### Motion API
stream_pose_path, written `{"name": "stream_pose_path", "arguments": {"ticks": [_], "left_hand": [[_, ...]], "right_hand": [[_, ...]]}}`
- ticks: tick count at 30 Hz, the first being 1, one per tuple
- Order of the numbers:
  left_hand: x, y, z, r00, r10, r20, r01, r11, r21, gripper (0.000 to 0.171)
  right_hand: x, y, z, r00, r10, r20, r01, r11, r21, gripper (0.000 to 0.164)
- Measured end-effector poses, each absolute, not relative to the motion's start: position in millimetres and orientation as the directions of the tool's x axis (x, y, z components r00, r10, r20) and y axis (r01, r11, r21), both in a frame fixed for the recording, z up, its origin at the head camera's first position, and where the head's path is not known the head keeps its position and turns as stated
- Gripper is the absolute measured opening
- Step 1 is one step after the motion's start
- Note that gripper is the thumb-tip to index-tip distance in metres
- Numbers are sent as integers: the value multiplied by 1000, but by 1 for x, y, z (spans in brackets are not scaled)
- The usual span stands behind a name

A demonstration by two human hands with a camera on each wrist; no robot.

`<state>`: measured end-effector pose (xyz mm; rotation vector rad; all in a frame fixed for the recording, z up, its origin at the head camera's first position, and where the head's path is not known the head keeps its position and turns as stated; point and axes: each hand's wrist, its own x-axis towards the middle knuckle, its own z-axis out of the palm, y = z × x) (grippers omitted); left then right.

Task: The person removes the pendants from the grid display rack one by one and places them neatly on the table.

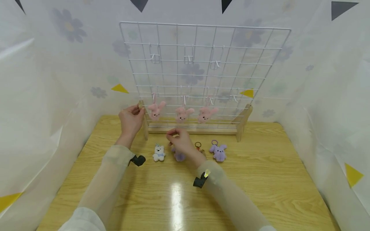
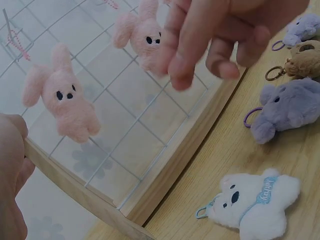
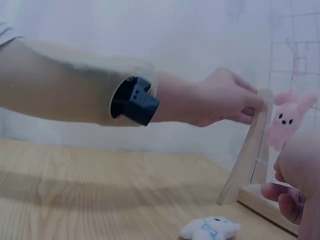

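Note:
My left hand (image 1: pixel 132 120) grips the top of the wooden stand's left upright (image 3: pixel 253 145), fingers and thumb on either side of it. The stand carries a white wire grid rack (image 1: pixel 196 77). Three pink plush rabbits (image 2: pixel 70 97) hang from hooks along its lower part. In front of the rack's base, my right hand (image 1: pixel 182 141) hovers with loosely bent fingers and nothing between them. Below it lies a purple plush keychain (image 2: pixel 290 107), partly hidden in the head view. A white plush bear keychain (image 1: pixel 159 153) with a blue ribbon lies to its left.
A brown plush keychain (image 2: pixel 305 60) and another purple plush keychain (image 1: pixel 218 152) lie farther right in the row on the wooden table (image 1: pixel 260 179). Three bare hooks (image 1: pixel 188 59) sit higher on the grid, and another bare hook (image 1: pixel 234 98) is at lower right.

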<state>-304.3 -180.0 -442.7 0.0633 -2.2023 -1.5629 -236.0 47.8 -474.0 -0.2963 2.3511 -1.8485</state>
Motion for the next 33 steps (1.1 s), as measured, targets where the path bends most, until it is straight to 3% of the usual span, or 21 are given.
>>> {"name": "stream_pose_path", "arguments": {"ticks": [25, 33], "left_hand": [[-306, -180, -442, -898, -291, 330, 203, 390, 898, 30], [-306, -179, -442, -902, -290, 319, 196, 384, 902, 31]], "right_hand": [[-253, 127, -414, -979, -80, 189, -201, 189, -961, 23], [-262, 145, -404, -986, -30, 165, -168, 177, -970, 20]]}}
